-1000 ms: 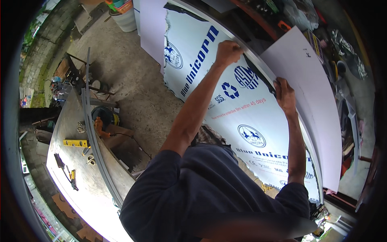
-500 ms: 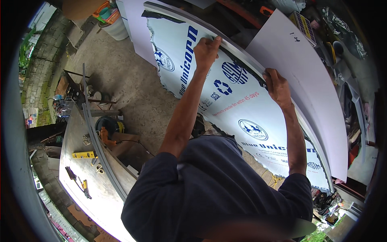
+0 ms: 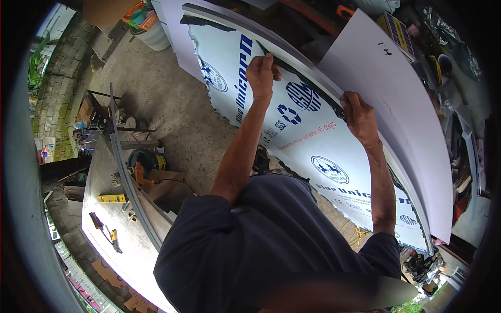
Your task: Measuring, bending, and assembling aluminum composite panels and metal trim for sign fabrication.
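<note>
A long panel (image 3: pixel 292 151) covered in white protective film with blue and red print stands in front of me, its lower edge ragged. A grey strip (image 3: pixel 229 22) runs along its far edge, bordered by a narrow dark band. My left hand (image 3: pixel 262 77) is closed at the film's upper edge, just below the strip, where a dark gap shows beside it. The tips of some fingers are hidden. Farther right, my right hand (image 3: pixel 360 117) is closed over the panel's edge at the strip, thumb and fingers bent together.
A plain pale sheet (image 3: pixel 402 104) leans behind the panel. To the left is a bright worktable (image 3: pixel 99 182) with a yellow spirit level (image 3: pixel 112 199), a thin grey bar (image 3: pixel 128 177) and an orange power tool (image 3: pixel 141 175) beside it. A bucket (image 3: pixel 154 37) stands at the far left.
My left hand has come off the grey strip and drawn slightly toward me and left, onto the film's edge. The right hand stays at about the same place on the panel's edge.
</note>
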Demonstrator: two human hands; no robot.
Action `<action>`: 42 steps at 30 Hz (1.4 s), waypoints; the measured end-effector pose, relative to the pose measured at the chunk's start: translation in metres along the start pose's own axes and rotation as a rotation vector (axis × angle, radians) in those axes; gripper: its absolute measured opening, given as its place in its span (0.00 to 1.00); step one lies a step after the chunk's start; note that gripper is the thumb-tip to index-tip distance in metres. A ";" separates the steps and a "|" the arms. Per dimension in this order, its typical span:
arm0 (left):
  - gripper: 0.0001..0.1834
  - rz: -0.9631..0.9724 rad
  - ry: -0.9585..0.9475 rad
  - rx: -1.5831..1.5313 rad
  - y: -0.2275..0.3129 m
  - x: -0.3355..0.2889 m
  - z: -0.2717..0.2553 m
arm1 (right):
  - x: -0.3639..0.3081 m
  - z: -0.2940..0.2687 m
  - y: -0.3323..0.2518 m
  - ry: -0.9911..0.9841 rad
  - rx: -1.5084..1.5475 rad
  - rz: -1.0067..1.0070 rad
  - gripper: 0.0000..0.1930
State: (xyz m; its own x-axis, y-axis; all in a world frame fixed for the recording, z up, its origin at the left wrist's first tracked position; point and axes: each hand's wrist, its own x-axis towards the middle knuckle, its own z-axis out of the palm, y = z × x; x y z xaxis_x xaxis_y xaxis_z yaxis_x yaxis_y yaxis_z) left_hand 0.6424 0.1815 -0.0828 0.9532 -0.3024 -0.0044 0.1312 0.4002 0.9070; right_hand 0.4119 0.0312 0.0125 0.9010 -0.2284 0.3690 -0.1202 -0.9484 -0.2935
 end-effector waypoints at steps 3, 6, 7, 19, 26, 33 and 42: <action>0.23 0.035 0.028 0.047 0.013 0.010 -0.001 | 0.000 0.000 0.003 0.005 0.055 -0.005 0.06; 0.22 0.046 0.033 0.136 0.027 0.031 -0.010 | 0.001 0.000 0.004 0.003 0.033 -0.031 0.06; 0.21 0.077 -0.041 0.222 0.031 0.038 -0.014 | 0.001 0.000 0.003 0.000 0.038 -0.033 0.06; 0.13 -0.076 -0.027 -0.438 0.000 0.037 -0.023 | 0.004 -0.001 -0.004 -0.004 0.070 0.050 0.06; 0.19 -0.115 -0.075 0.030 0.036 0.061 -0.037 | 0.005 -0.002 -0.004 -0.054 0.139 0.132 0.07; 0.17 -0.008 -0.239 0.187 0.043 0.096 -0.066 | 0.004 0.002 -0.005 -0.090 0.180 0.228 0.08; 0.12 0.298 0.044 0.332 0.047 0.163 -0.139 | 0.008 0.004 -0.018 -0.066 0.071 0.278 0.09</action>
State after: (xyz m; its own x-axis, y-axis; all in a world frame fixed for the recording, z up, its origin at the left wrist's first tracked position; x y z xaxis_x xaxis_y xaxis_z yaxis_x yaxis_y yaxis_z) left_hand 0.8414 0.2712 -0.0998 0.9477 -0.1763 0.2662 -0.2387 0.1624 0.9574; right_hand 0.4232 0.0472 0.0172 0.8631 -0.4601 0.2083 -0.3387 -0.8332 -0.4371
